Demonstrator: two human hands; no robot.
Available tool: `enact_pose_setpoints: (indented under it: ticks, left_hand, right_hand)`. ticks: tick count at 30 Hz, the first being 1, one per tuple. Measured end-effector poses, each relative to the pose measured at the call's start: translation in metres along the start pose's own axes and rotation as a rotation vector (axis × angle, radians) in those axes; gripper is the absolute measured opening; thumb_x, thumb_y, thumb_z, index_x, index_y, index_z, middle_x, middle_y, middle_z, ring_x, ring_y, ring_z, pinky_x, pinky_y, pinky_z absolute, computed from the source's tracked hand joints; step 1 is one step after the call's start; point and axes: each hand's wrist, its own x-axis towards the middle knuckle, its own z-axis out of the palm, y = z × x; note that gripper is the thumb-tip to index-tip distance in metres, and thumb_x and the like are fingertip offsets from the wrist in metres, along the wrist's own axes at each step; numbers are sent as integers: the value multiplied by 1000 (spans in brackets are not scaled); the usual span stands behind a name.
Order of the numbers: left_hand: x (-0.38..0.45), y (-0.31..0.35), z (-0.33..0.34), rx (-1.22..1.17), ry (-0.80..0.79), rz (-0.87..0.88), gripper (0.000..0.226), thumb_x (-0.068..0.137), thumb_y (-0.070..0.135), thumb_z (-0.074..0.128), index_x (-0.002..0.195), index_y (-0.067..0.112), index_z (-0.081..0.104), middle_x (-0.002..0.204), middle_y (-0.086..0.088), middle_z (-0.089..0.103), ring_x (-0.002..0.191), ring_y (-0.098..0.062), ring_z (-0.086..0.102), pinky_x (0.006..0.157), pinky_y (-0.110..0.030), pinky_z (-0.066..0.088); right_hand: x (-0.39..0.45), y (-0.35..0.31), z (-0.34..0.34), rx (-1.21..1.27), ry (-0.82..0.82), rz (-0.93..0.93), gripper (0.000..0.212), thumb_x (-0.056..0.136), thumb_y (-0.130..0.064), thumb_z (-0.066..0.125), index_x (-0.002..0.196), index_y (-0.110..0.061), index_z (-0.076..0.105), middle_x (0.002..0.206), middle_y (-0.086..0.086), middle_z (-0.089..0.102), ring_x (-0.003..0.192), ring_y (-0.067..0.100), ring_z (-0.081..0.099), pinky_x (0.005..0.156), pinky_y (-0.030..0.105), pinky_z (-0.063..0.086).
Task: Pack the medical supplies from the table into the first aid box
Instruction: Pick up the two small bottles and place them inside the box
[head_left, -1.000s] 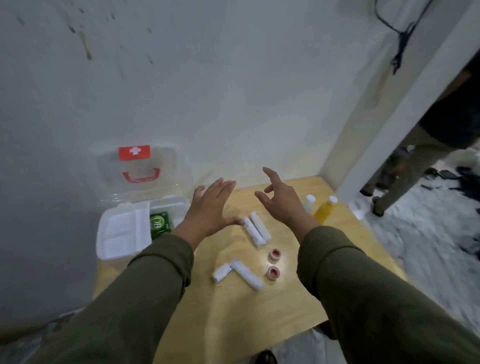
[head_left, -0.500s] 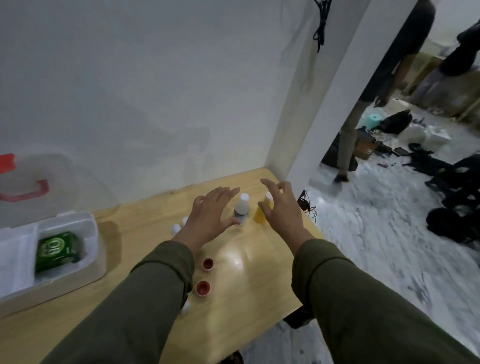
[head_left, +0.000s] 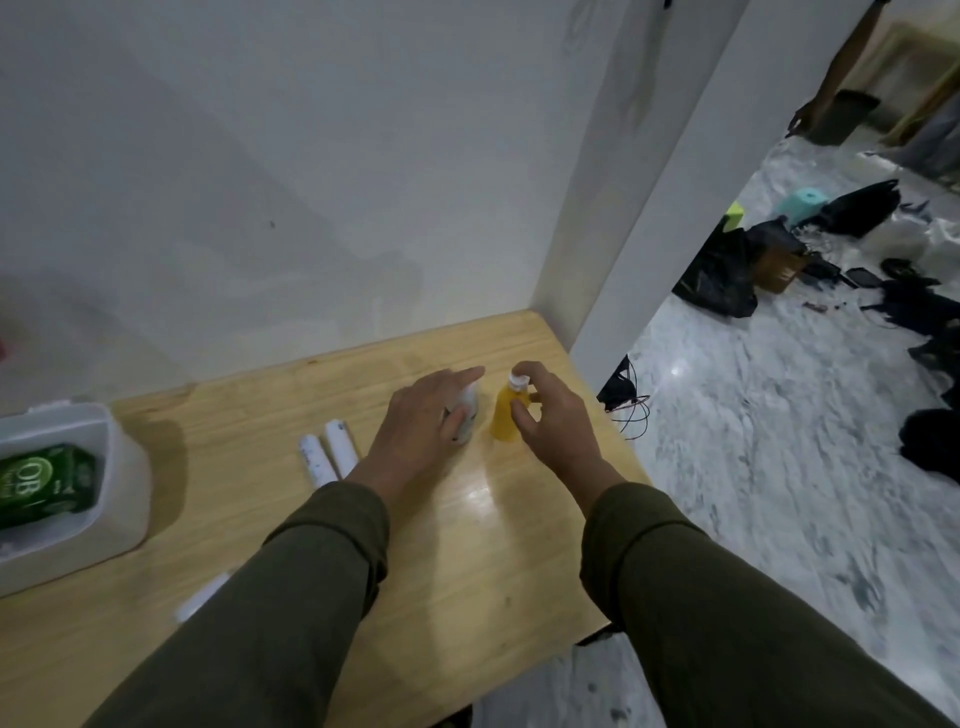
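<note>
Two hands worked: left fingers (head_left: 457, 423) wrapped the white bottle (head_left: 467, 408), right fingers (head_left: 522, 415) curled half-closed around the yellow bottle (head_left: 505, 422), contact unclear. At nine o'clock, two white rolls (head_left: 328, 457) lay on the surface (head_left: 467, 545); farther, the first aid box (head_left: 124, 467).

A small yellow plastic bottle with a white cap (head_left: 505, 419) stands upright beside a white bottle (head_left: 466, 410) near the desk's far right corner. Two white rolled bandages (head_left: 329, 455) lie side by side nearby. A white plastic first aid box (head_left: 123, 467) at left holds a green packet (head_left: 40, 483).
</note>
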Motion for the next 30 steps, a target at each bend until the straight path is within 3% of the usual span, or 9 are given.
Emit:
enact_pose_setpoints:
  ticks: [6, 16, 18, 30]
  left_hand:
    - [10, 6, 0, -99, 48, -25, 34, 98, 22, 47, 130, 29, 54, 132, 4, 58, 121, -14, 51, 96, -20, 32]
    - [9, -1, -14, -165, 51, -93, 32, 97, 24, 47, 127, 31, 55, 131, 6, 59, 118, -15, 56, 97, -32, 45]
    - [6, -4, -25, -165, 58, -84, 31, 97, 25, 47, 127, 32, 54, 131, 7, 59, 116, -15, 56, 95, -29, 44]
    - [-47, -31, -166, -168, 238, -36, 29, 98, 37, 43, 123, 35, 56, 128, 9, 61, 117, -11, 56, 90, -22, 44]
  right_hand:
    - [14, 1, -2, 38, -22, -18, 26, 84, -12, 59, 110, -13, 55, 97, 8, 66, 88, 28, 63, 74, 37, 51]
    - [24, -14, 2, 29, -32, -9, 23, 84, -15, 61, 106, -13, 56, 88, 12, 67, 80, 30, 63, 69, 36, 49]
    - [26, -27, 3, 24, -21, -17, 23, 85, -16, 61, 107, -14, 55, 89, 12, 67, 82, 29, 64, 70, 37, 51]
    - [18, -177, 30, 100, 152, -100, 21, 86, -19, 62, 105, -17, 54, 97, 10, 69, 89, 28, 67, 74, 48, 55]
